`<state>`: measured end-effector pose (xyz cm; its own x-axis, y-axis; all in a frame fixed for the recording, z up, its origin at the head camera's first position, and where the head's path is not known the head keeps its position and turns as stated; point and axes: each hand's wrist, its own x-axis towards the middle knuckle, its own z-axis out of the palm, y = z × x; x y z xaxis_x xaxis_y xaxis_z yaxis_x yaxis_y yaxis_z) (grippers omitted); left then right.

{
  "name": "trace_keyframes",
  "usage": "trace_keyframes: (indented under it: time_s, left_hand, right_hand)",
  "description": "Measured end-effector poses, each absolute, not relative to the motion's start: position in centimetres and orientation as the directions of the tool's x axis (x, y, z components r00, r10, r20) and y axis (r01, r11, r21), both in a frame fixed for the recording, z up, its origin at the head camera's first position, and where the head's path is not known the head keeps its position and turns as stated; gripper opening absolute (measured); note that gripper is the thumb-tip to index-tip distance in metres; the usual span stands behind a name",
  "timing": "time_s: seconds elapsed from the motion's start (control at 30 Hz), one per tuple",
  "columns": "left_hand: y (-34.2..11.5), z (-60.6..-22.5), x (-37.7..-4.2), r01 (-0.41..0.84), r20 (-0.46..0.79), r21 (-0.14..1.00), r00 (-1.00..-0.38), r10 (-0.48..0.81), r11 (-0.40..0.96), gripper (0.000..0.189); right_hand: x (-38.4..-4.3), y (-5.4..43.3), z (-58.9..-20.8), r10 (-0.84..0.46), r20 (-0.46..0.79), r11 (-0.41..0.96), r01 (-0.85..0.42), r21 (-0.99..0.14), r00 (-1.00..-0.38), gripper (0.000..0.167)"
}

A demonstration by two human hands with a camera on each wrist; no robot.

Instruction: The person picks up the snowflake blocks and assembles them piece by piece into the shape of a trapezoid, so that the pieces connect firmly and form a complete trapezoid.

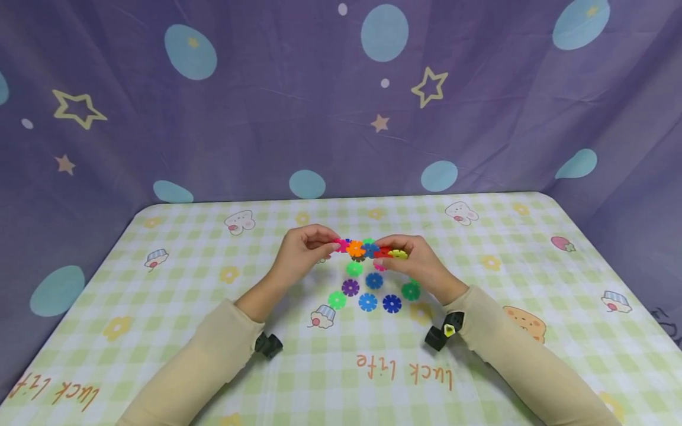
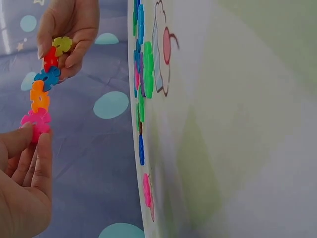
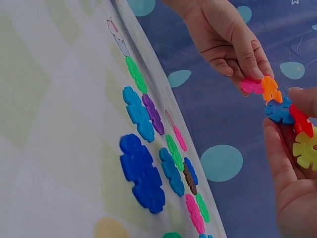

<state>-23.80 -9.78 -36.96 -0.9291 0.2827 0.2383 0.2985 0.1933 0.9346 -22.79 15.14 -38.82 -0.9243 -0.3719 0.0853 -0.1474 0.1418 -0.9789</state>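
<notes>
A chain of linked plastic snowflake discs is stretched between the two hands above the table. It runs from a pink disc [image 2: 35, 120] through an orange disc [image 1: 356, 248] and a blue disc [image 3: 280, 111] to a red disc [image 3: 300, 120] and a yellow disc [image 3: 306, 148]. My left hand [image 1: 306, 251] pinches the pink end between thumb and fingers. My right hand [image 1: 418, 263] grips the other end around the red disc, and the yellow one lies against its fingers. Part of the red disc is hidden by the right thumb.
Below the hands, several loose discs lie on the checked tablecloth, among them a purple disc [image 1: 350, 287], a dark blue disc [image 1: 392, 303], a light green disc [image 1: 337, 300] and a teal-green disc [image 1: 411, 290]. A purple patterned curtain [image 1: 341, 142] hangs behind the table.
</notes>
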Motion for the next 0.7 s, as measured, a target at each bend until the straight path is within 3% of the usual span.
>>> trace_keyframes:
  time_s: [0.33, 0.7]
  left_hand:
    - [-8.8, -37.1, -23.4, 0.315, 0.263, 0.939, -0.917, 0.300, 0.138, 0.015]
    - [-8.4, -36.8, -22.9, 0.339, 0.274, 0.915, -0.920, 0.280, 0.218, 0.012]
  right_hand:
    - [-22.8, 15.0, -39.0, -0.285, 0.100, 0.074, -0.126, -0.989, -0.953, 0.023]
    - [-22.8, 15.1, -38.7, -0.263, 0.092, 0.075, -0.115, -0.991, -0.960, 0.023]
